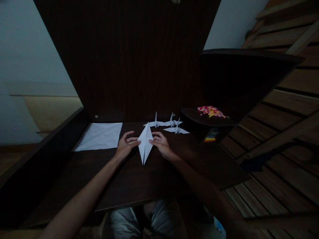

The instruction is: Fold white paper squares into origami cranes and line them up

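Folded paper (pixel 145 143) lies flat at tabletop (pixel 129 179) centre, pts near/far; L hand (pixel 126 146) & R hand (pixel 161 145) fingers spread, tips pressing its L/R edges—judged best: keep pressure even, align edges w/ centre crease before flattening.

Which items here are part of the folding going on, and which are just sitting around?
In hand:
folded white paper, flat on the desk
left hand and right hand, fingertips pressing its two sides

Lying about:
flat creased sheet
three finished paper cranes
pile of small coloured bits on the side shelf
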Tool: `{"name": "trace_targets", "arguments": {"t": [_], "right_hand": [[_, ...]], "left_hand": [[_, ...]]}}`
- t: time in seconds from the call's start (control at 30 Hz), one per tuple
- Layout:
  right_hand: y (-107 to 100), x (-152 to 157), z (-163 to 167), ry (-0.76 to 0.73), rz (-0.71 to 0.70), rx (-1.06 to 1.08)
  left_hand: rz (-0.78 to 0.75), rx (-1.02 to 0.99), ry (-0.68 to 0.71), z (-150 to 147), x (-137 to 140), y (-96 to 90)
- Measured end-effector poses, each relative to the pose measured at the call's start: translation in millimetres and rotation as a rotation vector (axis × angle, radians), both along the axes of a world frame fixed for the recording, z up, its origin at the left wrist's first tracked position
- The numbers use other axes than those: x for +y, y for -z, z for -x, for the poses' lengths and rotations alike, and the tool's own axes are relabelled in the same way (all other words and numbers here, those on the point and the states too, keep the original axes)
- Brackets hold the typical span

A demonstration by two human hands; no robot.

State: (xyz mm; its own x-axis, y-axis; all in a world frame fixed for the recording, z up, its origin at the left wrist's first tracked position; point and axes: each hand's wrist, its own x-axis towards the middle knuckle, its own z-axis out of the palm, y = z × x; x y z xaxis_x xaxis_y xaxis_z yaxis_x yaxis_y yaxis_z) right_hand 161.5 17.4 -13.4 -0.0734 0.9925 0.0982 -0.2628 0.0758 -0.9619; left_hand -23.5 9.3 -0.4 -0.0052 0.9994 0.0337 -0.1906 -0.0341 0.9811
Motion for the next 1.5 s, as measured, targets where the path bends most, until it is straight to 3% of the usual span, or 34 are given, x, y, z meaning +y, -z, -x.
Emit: {"name": "trace_targets", "arguments": {"t": [0.33,0.57,0.93,1.5], "right_hand": [[1,0,0,-0.038,-0.1,-0.08],[10,0,4,-0.118,-0.084,-0.091],[10,0,4,-0.097,-0.131,-0.093],[8,-3,3,-0.097,-0.143,-0.139]], "left_hand": [[0.015,0.095,0.106,-6,-8,-3.9],[-0.001,0.098,0.11,-5,-8,-3.4],[-0.078,0.157,0.129,-9,-9,-2.5],[-0.016,0.115,0.205,-8,-11,-3.3]]}}
